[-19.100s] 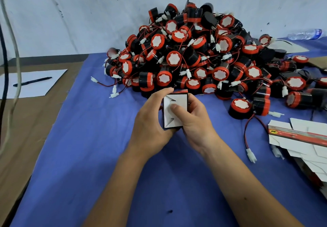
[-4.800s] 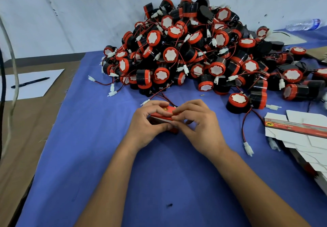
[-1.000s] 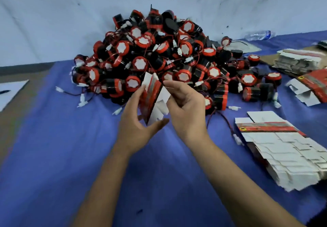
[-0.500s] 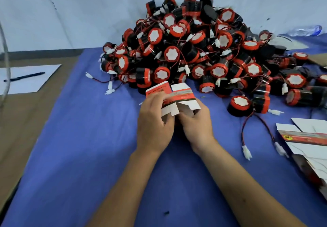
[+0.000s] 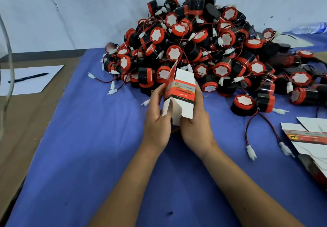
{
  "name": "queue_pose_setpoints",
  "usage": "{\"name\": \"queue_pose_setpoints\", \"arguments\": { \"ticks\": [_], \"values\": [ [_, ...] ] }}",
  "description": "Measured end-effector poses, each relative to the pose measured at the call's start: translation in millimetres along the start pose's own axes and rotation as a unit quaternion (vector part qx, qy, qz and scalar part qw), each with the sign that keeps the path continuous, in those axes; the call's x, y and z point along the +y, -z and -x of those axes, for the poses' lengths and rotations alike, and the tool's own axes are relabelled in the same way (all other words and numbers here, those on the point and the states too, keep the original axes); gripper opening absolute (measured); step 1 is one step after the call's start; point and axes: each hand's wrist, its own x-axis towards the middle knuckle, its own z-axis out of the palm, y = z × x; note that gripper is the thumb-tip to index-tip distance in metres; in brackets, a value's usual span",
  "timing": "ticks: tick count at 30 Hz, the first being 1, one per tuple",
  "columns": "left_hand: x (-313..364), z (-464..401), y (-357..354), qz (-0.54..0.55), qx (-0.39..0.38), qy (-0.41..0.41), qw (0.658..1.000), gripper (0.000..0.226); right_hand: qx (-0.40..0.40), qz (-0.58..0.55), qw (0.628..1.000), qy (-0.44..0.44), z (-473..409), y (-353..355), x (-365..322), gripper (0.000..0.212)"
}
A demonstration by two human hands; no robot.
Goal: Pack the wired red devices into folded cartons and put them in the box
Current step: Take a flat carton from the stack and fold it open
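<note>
You hold one carton (image 5: 179, 95) upright between both hands, just in front of the pile of red devices (image 5: 203, 49). Your left hand (image 5: 157, 118) grips its left side with fingers curled round the edge, and your right hand (image 5: 194, 124) wraps the right side and the lower flaps. The bottom flaps hang loose and unfolded, and the top flap stands open. The risk here is the base: if those flaps are not tucked fully, a device dropped in would likely push through. Squeezing the thin walls could also crease the carton out of square. A stray red wire with a white plug (image 5: 113, 87) lies left of the pile and may snag when you reach in. The flat cartons (image 5: 307, 138) lie to the right of the pile. The box is not in view.
</note>
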Motion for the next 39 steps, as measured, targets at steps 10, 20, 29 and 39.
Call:
{"name": "queue_pose_setpoints", "arguments": {
  "ticks": [10,20,29,39],
  "values": [
    [3,-10,41,-0.240,-0.175,0.005,0.955,0.140,-0.165,-0.046,0.971,-0.164,-11,32,-5,0.024],
    [-2,-7,35,-0.235,-0.092,-0.072,0.965,0.091,-0.232,-0.109,0.958,-0.132,-8,32,-8,0.046],
    [-1,-8,26,-0.109,0.002,-0.056,0.992,0.056,-0.247,-0.103,0.961,-0.075,-2,20,-16,0.059],
    [3,-6,6,0.093,0.011,0.020,0.995,0.030,-0.173,-0.206,0.959,-0.093,-4,20,-13,0.068]
  ]
}}
